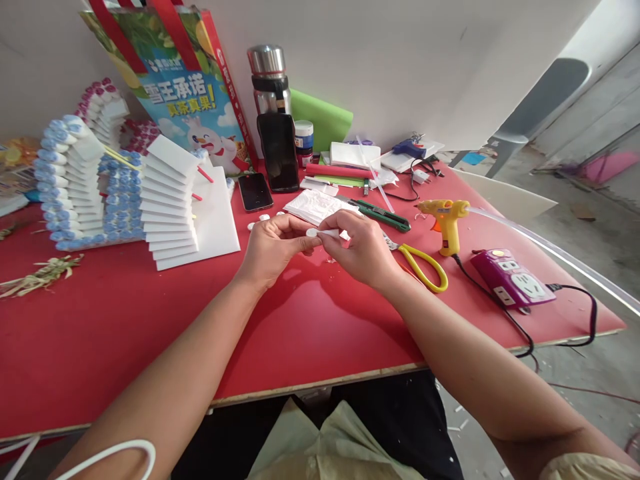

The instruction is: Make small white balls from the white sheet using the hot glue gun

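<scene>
Over the middle of the red table [150, 320], my left hand [273, 250] and my right hand [363, 250] meet. Together they pinch a small white foam piece [323, 233] with a rounded end between the fingertips. Both hands have their fingers curled closed around it. Yellow-handled scissors [425, 263] lie just right of my right hand. A few small white foam bits [260, 219] sit on the table just behind my left hand.
A white foam model with blue caps [115, 193] stands at the left. Behind my hands are two phones [255, 192], a steel flask [269, 77], a printed bag [185, 87] and a green utility knife [383, 215]. A yellow glue gun [445, 220] and purple power strip [513, 277] sit right.
</scene>
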A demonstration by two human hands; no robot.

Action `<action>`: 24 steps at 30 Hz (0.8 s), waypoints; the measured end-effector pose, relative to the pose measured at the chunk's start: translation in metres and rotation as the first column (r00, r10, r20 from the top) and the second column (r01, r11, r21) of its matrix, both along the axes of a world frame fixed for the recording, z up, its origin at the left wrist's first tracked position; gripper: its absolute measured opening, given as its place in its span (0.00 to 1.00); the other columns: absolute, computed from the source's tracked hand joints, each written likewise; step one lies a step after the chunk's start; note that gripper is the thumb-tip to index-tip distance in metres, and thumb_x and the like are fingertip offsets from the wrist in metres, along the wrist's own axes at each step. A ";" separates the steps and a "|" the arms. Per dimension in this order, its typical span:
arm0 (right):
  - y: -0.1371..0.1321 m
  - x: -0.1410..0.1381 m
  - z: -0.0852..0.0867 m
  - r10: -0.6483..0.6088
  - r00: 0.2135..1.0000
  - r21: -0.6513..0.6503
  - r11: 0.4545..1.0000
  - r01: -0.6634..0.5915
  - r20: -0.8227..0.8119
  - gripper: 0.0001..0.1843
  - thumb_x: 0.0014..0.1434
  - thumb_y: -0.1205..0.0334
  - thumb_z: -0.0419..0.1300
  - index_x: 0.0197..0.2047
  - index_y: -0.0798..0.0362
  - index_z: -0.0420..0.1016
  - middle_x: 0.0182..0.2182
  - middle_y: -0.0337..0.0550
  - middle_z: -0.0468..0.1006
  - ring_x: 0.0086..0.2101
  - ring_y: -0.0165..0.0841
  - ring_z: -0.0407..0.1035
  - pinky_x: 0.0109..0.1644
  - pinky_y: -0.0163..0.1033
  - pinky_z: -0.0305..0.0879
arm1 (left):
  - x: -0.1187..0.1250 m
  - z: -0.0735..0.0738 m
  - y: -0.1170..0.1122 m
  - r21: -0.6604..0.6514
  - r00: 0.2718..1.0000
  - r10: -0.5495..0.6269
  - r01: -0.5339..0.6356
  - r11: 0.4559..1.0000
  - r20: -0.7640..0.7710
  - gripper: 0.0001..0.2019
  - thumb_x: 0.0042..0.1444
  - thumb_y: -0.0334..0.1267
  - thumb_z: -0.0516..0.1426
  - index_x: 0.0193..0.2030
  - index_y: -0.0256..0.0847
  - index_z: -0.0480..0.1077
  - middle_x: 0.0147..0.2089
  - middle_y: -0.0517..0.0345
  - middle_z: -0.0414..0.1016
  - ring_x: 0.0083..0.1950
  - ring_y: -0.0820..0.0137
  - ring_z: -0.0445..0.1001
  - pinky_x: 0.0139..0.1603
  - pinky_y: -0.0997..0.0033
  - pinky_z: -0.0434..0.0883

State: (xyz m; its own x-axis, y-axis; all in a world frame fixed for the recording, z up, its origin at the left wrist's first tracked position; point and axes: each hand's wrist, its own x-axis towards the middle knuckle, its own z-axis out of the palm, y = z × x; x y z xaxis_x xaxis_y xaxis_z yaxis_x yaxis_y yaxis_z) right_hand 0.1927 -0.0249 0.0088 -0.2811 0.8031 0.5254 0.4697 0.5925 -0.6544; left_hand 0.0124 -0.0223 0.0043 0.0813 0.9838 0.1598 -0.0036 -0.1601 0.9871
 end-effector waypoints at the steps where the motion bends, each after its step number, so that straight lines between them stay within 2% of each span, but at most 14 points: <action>1: 0.001 0.001 0.000 0.008 1.000 0.003 1.000 -0.008 0.001 0.03 0.60 0.68 0.60 0.35 0.52 0.75 0.32 0.40 0.78 0.33 0.33 0.68 0.37 0.38 0.61 | -0.001 0.000 0.000 0.001 1.000 -0.011 0.011 1.000 0.002 0.16 0.40 0.44 0.75 0.32 0.39 0.81 0.28 0.58 0.78 0.28 0.71 0.74 0.33 0.68 0.74; 6: 0.000 0.001 0.001 0.033 0.999 -0.007 0.999 -0.033 -0.015 0.02 0.60 0.66 0.61 0.35 0.52 0.75 0.33 0.41 0.78 0.34 0.33 0.69 0.37 0.38 0.62 | -0.006 -0.001 0.002 0.010 0.996 -0.075 0.075 0.997 -0.046 0.16 0.44 0.45 0.74 0.39 0.41 0.83 0.28 0.58 0.77 0.29 0.71 0.74 0.35 0.68 0.74; 8: -0.001 0.001 0.004 0.052 0.992 -0.102 0.993 -0.064 -0.116 0.04 0.61 0.60 0.63 0.37 0.51 0.74 0.33 0.41 0.78 0.35 0.34 0.71 0.38 0.38 0.65 | -0.008 -0.001 0.004 0.045 0.995 -0.080 0.083 0.996 -0.052 0.15 0.46 0.45 0.73 0.39 0.41 0.84 0.30 0.57 0.77 0.30 0.71 0.74 0.36 0.68 0.74; 9: 0.000 0.001 0.005 0.052 0.976 -0.195 0.976 -0.094 -0.211 0.08 0.62 0.55 0.64 0.39 0.51 0.74 0.33 0.41 0.78 0.35 0.35 0.72 0.38 0.38 0.66 | -0.009 -0.002 0.005 0.066 0.995 -0.083 0.086 0.994 -0.049 0.15 0.46 0.45 0.73 0.39 0.41 0.84 0.32 0.56 0.78 0.30 0.71 0.73 0.36 0.68 0.73; 10: 0.001 0.002 0.006 0.031 0.948 -0.314 0.940 -0.135 -0.317 0.13 0.63 0.49 0.64 0.40 0.51 0.73 0.33 0.41 0.78 0.34 0.35 0.74 0.38 0.39 0.68 | -0.010 -0.002 0.006 0.087 0.995 -0.085 0.089 0.992 -0.049 0.14 0.47 0.45 0.72 0.39 0.41 0.84 0.34 0.56 0.78 0.31 0.71 0.73 0.36 0.68 0.73; 11: 0.003 0.002 0.007 -0.009 0.910 -0.445 0.874 -0.194 -0.415 0.19 0.62 0.43 0.63 0.41 0.51 0.73 0.32 0.42 0.78 0.33 0.36 0.75 0.38 0.39 0.70 | -0.011 -0.002 0.006 0.105 0.995 -0.086 0.091 0.990 -0.053 0.15 0.48 0.46 0.72 0.40 0.41 0.84 0.35 0.55 0.79 0.32 0.71 0.73 0.36 0.68 0.73; 13: 0.008 0.004 0.008 -0.100 0.842 -0.668 0.661 -0.343 -0.531 0.28 0.61 0.33 0.59 0.39 0.52 0.72 0.31 0.45 0.79 0.30 0.37 0.76 0.36 0.42 0.74 | -0.012 -0.002 0.008 0.126 0.993 -0.084 0.094 0.988 -0.081 0.15 0.49 0.46 0.71 0.40 0.42 0.84 0.38 0.53 0.79 0.34 0.70 0.73 0.37 0.68 0.73; 15: 0.012 0.007 0.008 -0.136 0.805 -0.766 0.432 -0.476 -0.577 0.31 0.61 0.30 0.56 0.36 0.54 0.72 0.30 0.48 0.80 0.28 0.37 0.76 0.35 0.43 0.76 | -0.013 -0.002 0.008 0.139 0.990 -0.080 0.096 0.986 -0.113 0.15 0.49 0.47 0.71 0.41 0.42 0.84 0.40 0.52 0.80 0.37 0.68 0.75 0.38 0.68 0.74; 16: 0.013 0.008 0.008 -0.137 0.790 -0.775 0.349 -0.526 -0.598 0.31 0.62 0.31 0.56 0.36 0.54 0.72 0.29 0.48 0.79 0.27 0.37 0.76 0.34 0.42 0.76 | -0.013 -0.002 0.008 0.143 0.988 -0.087 0.104 0.984 -0.125 0.15 0.50 0.47 0.71 0.41 0.42 0.84 0.40 0.51 0.80 0.38 0.67 0.75 0.39 0.67 0.75; 17: 0.014 0.009 0.008 -0.134 0.773 -0.770 0.291 -0.568 -0.621 0.29 0.63 0.33 0.57 0.36 0.55 0.73 0.28 0.46 0.79 0.27 0.35 0.75 0.33 0.41 0.77 | -0.013 -0.001 0.007 0.144 0.986 -0.100 0.119 0.982 -0.133 0.15 0.50 0.47 0.71 0.42 0.42 0.84 0.41 0.51 0.80 0.40 0.66 0.76 0.40 0.67 0.75; 19: 0.014 0.011 0.009 -0.126 0.746 -0.751 0.223 -0.621 -0.654 0.25 0.63 0.38 0.61 0.37 0.56 0.75 0.25 0.41 0.76 0.24 0.31 0.73 0.31 0.38 0.76 | -0.012 0.000 0.006 0.149 0.982 -0.128 0.149 0.978 -0.140 0.15 0.51 0.47 0.70 0.42 0.42 0.84 0.41 0.51 0.80 0.42 0.64 0.77 0.42 0.67 0.76; 21: 0.013 0.011 0.009 -0.130 0.737 -0.745 0.199 -0.636 -0.664 0.18 0.63 0.47 0.65 0.38 0.56 0.76 0.23 0.37 0.73 0.23 0.29 0.71 0.29 0.35 0.74 | -0.012 0.000 0.006 0.152 0.980 -0.141 0.163 0.975 -0.143 0.14 0.50 0.46 0.71 0.42 0.42 0.84 0.42 0.51 0.81 0.44 0.63 0.78 0.45 0.66 0.76; 22: 0.012 0.012 0.009 -0.140 0.738 -0.748 0.209 -0.629 -0.660 0.14 0.62 0.52 0.66 0.38 0.56 0.77 0.23 0.36 0.73 0.23 0.28 0.70 0.28 0.35 0.74 | -0.012 0.000 0.006 0.154 0.980 -0.139 0.161 0.975 -0.144 0.14 0.50 0.46 0.71 0.42 0.42 0.84 0.41 0.51 0.81 0.44 0.63 0.78 0.46 0.65 0.76; 24: 0.011 0.011 0.008 -0.158 0.743 -0.750 0.284 -0.597 -0.651 0.08 0.59 0.60 0.67 0.38 0.56 0.77 0.23 0.37 0.74 0.22 0.28 0.71 0.28 0.34 0.74 | -0.012 -0.001 0.006 0.152 0.980 -0.133 0.155 0.976 -0.146 0.15 0.49 0.46 0.71 0.41 0.42 0.84 0.41 0.51 0.81 0.45 0.62 0.78 0.47 0.65 0.76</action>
